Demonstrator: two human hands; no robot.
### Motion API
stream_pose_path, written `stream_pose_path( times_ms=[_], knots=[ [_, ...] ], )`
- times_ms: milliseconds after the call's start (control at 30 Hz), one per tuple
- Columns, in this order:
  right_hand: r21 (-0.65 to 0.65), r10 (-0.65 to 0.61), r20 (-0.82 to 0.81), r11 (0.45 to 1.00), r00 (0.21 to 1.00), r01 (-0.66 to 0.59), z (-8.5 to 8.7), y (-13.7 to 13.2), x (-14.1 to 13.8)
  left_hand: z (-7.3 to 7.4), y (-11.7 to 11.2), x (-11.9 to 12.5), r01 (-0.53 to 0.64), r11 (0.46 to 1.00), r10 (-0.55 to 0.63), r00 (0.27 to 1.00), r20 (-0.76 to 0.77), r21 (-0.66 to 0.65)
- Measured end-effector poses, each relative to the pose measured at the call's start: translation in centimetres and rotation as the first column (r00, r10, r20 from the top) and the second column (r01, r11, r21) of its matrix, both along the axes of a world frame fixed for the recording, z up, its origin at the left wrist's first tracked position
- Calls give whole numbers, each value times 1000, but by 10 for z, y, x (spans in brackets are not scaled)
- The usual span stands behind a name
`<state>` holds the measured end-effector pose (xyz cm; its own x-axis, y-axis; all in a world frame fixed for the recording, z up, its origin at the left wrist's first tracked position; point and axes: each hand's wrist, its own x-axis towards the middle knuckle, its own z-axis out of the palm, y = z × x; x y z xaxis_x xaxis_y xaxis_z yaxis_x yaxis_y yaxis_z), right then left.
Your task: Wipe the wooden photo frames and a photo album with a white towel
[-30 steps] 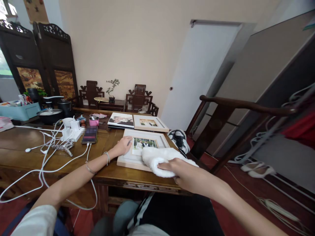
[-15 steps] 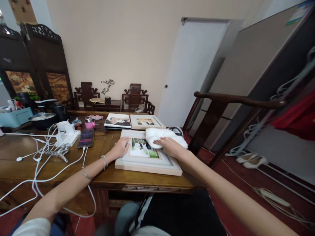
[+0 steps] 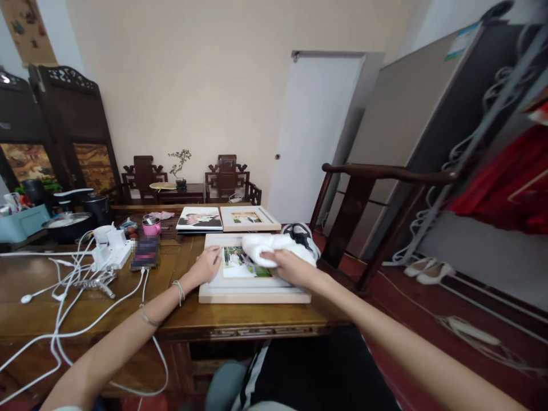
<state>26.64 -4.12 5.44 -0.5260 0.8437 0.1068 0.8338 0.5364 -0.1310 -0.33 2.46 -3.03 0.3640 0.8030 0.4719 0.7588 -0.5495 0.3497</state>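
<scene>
A picture frame [image 3: 214, 291] with a pale wooden border lies flat on the table, a photo of people on green grass inside its wide mat. My left hand [image 3: 208, 265] holds the frame down at its left side, fingers bent over the border. In my right hand [image 3: 289, 266] is a bunched white cloth [image 3: 261, 246], pressed onto the right part of the photo and the mat. The cloth hides the frame's upper right area.
Behind it lie another framed photo [image 3: 246, 218] and a photo panel [image 3: 199, 218]. A black-and-white shoe [image 3: 306, 235] shows beyond the cloth. To the left are a phone [image 3: 145, 253], a power strip [image 3: 112, 246], tangled cables and a pink cup [image 3: 151, 226]. A wooden chair [image 3: 357, 200] stands right.
My right hand and the cloth have moved slightly left over the photo. My left hand stays at the frame's left side. The camera view has shifted a little up and right.
</scene>
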Motion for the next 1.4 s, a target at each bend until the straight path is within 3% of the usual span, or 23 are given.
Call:
stream_pose_path(
  times_ms=[133, 233, 367, 500, 633, 733, 933, 1067, 1133, 1233, 1400],
  knots=[
    [111, -99, 17, 989, 995, 97, -5, 52, -5, 3, 3, 0, 3, 1000, -3, 1000, -26, -3],
    [98, -80, 70, 992, 994, 73, -4, 55, -10, 3, 3, 1, -13, 1000, 12, 999, -32, -18],
    [4, 19, 196, 1000, 981, -21, 6, 10, -12, 4, -1, 1, -1, 1000, 2, 1000, 7, -27],
    [-202, 108, 186, 977, 977, -69, 33, -51, -1, 2, -2, 1, -2, 999, 3, 999, 32, -35],
    [-243, 159, 70, 960, 985, -137, 41, -68, 6, -2, 1, 2, -42, 998, 43, 999, 19, -44],
    [-171, 82, 67, 983, 994, -69, 25, -40, 0, -4, 3, 1, -41, 998, 41, 999, 2, -37],
    [75, -155, 92, 986, 984, 149, -1, 49, -14, -3, 6, -4, -10, 1000, 11, 999, -37, 10],
    [86, -171, 107, 983, 979, 162, -8, 66, -20, -1, 4, -4, 26, 1000, -26, 999, -23, 7],
    [64, -124, 146, 991, 981, 116, -10, 52, -24, -1, 4, -3, 19, 1000, -19, 1000, -8, -5],
    [-25, -3, 210, 1000, 978, 9, -3, 10, -25, -3, 3, -2, 10, 1000, -9, 1000, 10, -16],
    [-265, 233, 188, 947, 954, -180, 40, -65, -5, -7, 4, 0, -16, 1000, 17, 999, 34, -19]
  ],
)
